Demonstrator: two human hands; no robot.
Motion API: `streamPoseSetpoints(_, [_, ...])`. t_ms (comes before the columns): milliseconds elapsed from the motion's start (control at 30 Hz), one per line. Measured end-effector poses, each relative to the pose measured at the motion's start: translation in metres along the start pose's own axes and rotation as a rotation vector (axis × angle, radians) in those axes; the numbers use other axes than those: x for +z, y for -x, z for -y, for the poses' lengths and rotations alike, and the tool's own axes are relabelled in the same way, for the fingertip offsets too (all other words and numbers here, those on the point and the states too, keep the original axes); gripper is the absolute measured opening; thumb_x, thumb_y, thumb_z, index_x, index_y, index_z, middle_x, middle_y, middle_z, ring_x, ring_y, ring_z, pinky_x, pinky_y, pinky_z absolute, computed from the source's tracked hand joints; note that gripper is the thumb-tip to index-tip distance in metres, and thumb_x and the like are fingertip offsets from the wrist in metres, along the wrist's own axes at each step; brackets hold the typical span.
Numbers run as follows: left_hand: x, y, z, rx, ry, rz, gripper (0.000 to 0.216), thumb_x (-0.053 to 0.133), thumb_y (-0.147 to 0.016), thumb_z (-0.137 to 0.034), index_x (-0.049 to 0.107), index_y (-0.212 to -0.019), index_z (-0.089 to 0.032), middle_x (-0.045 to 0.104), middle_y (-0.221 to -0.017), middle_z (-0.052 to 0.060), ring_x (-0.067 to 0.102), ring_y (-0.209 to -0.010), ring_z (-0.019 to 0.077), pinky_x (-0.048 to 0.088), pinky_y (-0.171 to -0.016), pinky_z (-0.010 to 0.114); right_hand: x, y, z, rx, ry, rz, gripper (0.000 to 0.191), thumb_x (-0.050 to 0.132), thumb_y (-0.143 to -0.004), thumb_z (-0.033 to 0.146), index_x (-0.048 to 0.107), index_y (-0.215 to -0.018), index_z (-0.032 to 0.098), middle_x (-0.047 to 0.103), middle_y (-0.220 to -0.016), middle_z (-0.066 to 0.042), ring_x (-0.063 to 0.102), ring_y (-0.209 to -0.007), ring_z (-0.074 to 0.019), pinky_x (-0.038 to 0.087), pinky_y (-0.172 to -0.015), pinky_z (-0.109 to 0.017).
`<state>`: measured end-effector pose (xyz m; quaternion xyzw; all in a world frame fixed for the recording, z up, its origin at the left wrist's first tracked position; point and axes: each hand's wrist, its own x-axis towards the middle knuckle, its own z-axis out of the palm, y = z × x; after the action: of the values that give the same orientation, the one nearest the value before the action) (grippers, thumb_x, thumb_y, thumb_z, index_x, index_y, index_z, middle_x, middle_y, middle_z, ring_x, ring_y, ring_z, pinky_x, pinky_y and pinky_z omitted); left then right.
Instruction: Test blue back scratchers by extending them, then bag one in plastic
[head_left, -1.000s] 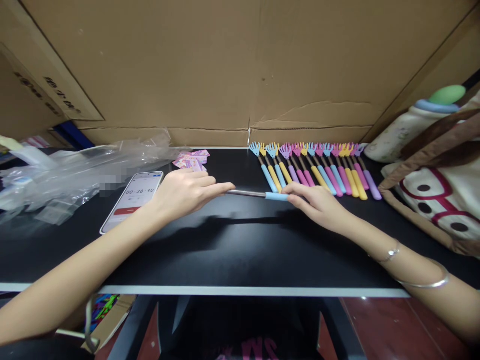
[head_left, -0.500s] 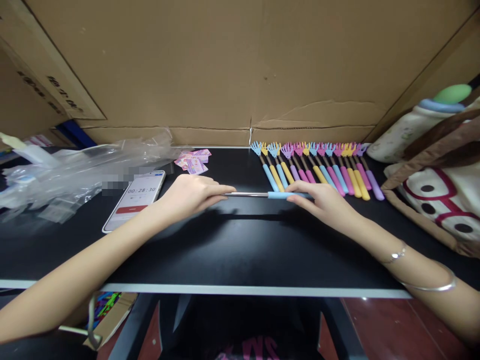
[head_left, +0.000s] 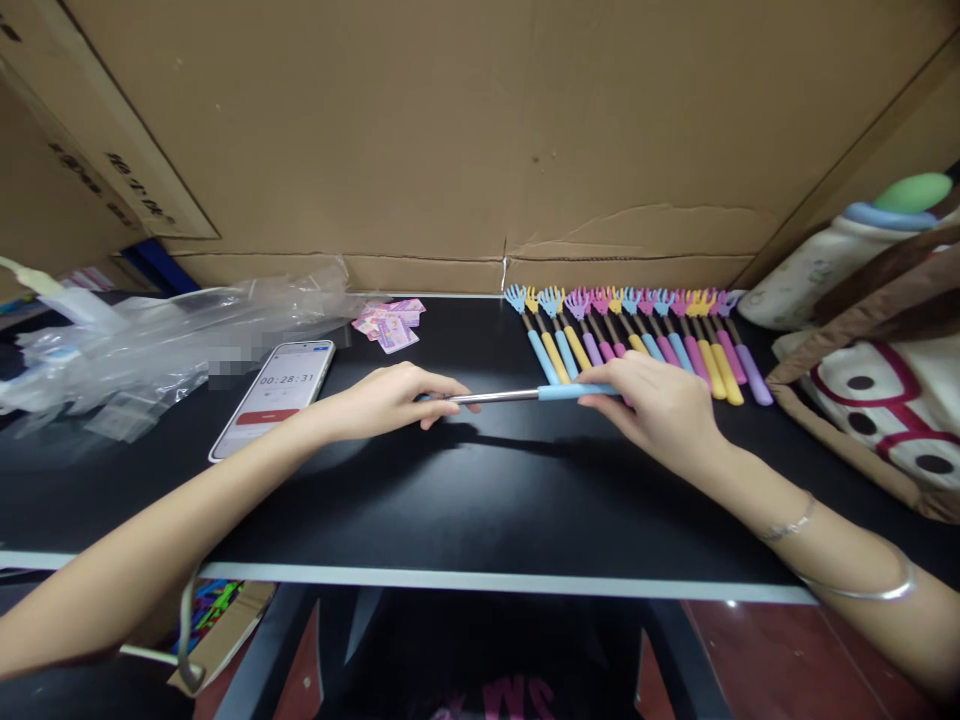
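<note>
The black counter (head_left: pixel 480 515) has a smooth, slightly glossy top and a pale front edge. Crumpled clear plastic bags (head_left: pixel 180 330) lie across its left end, beside a phone (head_left: pixel 271 392) lying screen up with a running-time display. Small pink and purple cards (head_left: pixel 391 325) sit overlapping near the back. Right of them, multicoloured hand-headed scratchers (head_left: pixel 681 352) lie slanted in a row, near a white-and-brown bag (head_left: pixel 832 425).
</note>
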<state>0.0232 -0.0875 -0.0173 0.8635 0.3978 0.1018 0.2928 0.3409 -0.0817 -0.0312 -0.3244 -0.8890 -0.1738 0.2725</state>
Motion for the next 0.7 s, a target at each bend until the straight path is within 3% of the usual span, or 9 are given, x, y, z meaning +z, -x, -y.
streamPoseSetpoints(267, [0.009,0.003,-0.002,-0.007,-0.240,-0.218,0.042,0.040,-0.098,-0.048,0.065,-0.124,-0.026,0.066,-0.064,-0.003,0.061,-0.062,0.0127,0.038,-0.064,0.020,0.000,-0.001,-0.003,0.047,0.012,-0.009,0.030,0.044,-0.099,0.040,0.067,-0.095,0.020,0.066,-0.073,-0.005,0.056,-0.066,-0.0162,0.039,-0.060,-0.029])
streamPoseSetpoints(500, [0.015,0.005,0.000,0.134,-0.567,-0.453,0.040,0.037,-0.101,-0.042,0.069,-0.119,-0.026,0.072,-0.084,0.004,0.064,-0.072,0.0151,0.034,-0.059,0.023,0.001,0.001,-0.007,0.032,-0.039,-0.025,0.031,0.042,-0.099,0.038,0.067,-0.096,0.020,0.069,-0.078,-0.006,0.063,-0.073,-0.0169,0.042,-0.063,-0.027])
streamPoseSetpoints(600, [0.015,0.004,-0.001,0.202,-0.705,-0.522,0.039,0.036,-0.102,-0.040,0.071,-0.114,-0.026,0.068,-0.073,0.004,0.060,-0.065,0.0144,0.027,-0.052,0.025,0.006,0.004,-0.009,0.078,-0.100,0.038,0.031,0.040,-0.099,0.039,0.065,-0.097,0.021,0.072,-0.084,-0.005,0.066,-0.076,-0.0170,0.043,-0.064,-0.026])
streamPoseSetpoints(700, [0.015,0.004,-0.004,0.254,-0.821,-0.565,0.035,0.040,-0.102,-0.035,0.073,-0.109,-0.025,0.065,-0.066,0.002,0.056,-0.063,0.0147,0.025,-0.051,0.027,0.009,0.004,-0.013,0.130,-0.148,0.169,0.032,0.039,-0.099,0.042,0.063,-0.097,0.022,0.071,-0.078,-0.002,0.064,-0.063,-0.0154,0.037,-0.055,-0.025])
